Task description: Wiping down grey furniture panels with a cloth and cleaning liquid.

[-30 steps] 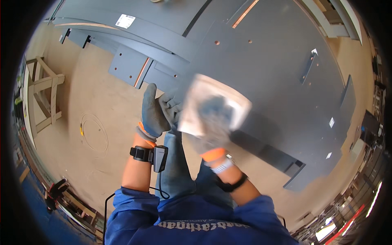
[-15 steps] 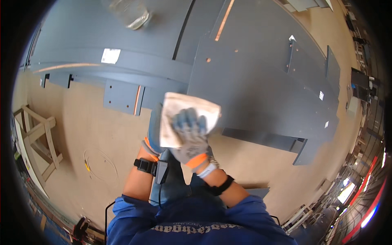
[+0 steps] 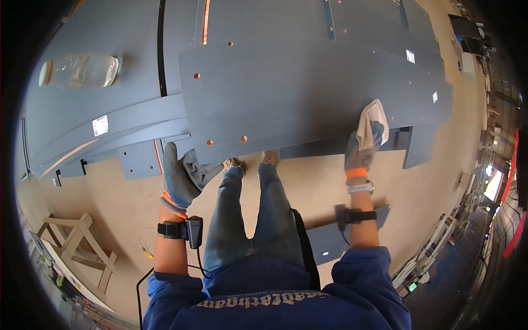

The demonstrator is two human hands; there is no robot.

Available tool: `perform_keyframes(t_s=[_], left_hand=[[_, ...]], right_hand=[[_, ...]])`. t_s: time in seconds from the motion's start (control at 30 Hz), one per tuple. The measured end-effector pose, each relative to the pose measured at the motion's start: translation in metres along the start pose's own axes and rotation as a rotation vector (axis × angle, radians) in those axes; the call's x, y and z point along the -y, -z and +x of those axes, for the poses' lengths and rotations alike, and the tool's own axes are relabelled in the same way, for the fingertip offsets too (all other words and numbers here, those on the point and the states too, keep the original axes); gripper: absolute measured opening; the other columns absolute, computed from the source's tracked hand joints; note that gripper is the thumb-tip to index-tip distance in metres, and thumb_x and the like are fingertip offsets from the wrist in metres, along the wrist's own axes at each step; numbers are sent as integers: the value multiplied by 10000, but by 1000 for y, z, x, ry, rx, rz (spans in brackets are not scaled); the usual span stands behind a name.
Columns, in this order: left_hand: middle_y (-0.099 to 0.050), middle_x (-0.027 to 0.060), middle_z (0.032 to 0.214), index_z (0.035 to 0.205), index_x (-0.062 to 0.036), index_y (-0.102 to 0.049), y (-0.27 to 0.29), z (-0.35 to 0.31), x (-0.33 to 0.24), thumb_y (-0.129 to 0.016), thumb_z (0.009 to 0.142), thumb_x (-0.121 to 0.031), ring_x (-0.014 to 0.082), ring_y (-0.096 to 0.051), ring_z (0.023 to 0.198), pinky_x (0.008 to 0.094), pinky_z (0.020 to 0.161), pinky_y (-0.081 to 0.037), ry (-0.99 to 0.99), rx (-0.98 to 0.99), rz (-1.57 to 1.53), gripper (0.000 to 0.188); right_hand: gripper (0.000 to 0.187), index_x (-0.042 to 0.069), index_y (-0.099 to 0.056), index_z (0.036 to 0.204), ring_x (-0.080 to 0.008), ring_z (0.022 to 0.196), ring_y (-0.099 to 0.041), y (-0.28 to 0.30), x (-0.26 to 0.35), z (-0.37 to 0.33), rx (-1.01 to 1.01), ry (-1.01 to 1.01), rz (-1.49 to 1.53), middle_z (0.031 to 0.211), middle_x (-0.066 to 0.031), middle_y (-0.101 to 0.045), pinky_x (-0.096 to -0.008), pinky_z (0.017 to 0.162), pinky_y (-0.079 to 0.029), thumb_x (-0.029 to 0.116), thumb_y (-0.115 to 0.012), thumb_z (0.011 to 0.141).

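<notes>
My right hand (image 3: 363, 151), in a grey-blue work glove with an orange cuff, grips a folded whitish cloth (image 3: 373, 116). It lies against the near edge of a dark grey panel (image 3: 286, 93), toward the panel's right end. This panel has several round holes near its left end and lies on other grey panels. My left hand (image 3: 184, 177), gloved alike, is off the near left corner of the panel with its fingers apart and no cloth in it. Whether its fingertips touch the panel edge cannot be made out.
A clear glass jar (image 3: 82, 70) with a pale lid is on the left grey panel (image 3: 126, 44). A wooden trestle (image 3: 80, 245) stands at the lower left, near a thin cable (image 3: 146, 250) on the floor. Another grey panel (image 3: 346, 236) is beside my right leg.
My hands have parted. The right has carried the cloth rightward to the panel's near edge; the left has moved left, away from the cloth. The view has shifted, showing more of the jar.
</notes>
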State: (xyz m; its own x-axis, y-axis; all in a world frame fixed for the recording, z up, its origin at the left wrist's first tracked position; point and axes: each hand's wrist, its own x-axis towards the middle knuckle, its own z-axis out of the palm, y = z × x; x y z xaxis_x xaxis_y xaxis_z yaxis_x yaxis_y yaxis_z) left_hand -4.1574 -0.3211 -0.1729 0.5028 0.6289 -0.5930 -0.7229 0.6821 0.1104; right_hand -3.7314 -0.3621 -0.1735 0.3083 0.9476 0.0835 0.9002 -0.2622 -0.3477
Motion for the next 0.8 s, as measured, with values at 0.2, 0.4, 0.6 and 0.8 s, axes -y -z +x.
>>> perform_keyframes(t_s=[0.2,0.4,0.6,0.8], left_hand=[[-510,188,1373,1389,14,-426,9,0,0,-344,916,-671,347,-532,1229,446,1067,-396,58,7,-68,837],[-527,175,1363,1404,-3,-419,15,0,1,-339,944,-611,321,-509,1262,448,1095,-359,52,111,-110,766],[-461,151,1433,1403,18,-408,13,6,10,-333,949,-603,335,-500,1271,457,1098,-360,-15,109,-231,773],[-511,146,1342,1375,-8,-410,42,5,23,-337,951,-609,301,-526,1206,411,1060,-388,-553,-195,1012,739]], right_hand=[[662,91,-517,1328,-348,1406,-274,-62,209,-66,236,478,124,1441,-144,-419,-557,1168,-113,442,-609,775],[624,148,-546,1313,-362,1322,-377,-47,190,-50,504,511,87,1306,-143,-504,-578,1090,-242,437,-632,767],[411,3,-574,1244,-324,1169,-518,-43,158,-33,117,242,107,1228,-178,-569,-462,1025,-375,112,-592,849],[585,154,-539,1320,-317,1360,-349,-83,261,-80,346,721,204,1413,-106,-453,-537,1167,-157,432,-565,806]])
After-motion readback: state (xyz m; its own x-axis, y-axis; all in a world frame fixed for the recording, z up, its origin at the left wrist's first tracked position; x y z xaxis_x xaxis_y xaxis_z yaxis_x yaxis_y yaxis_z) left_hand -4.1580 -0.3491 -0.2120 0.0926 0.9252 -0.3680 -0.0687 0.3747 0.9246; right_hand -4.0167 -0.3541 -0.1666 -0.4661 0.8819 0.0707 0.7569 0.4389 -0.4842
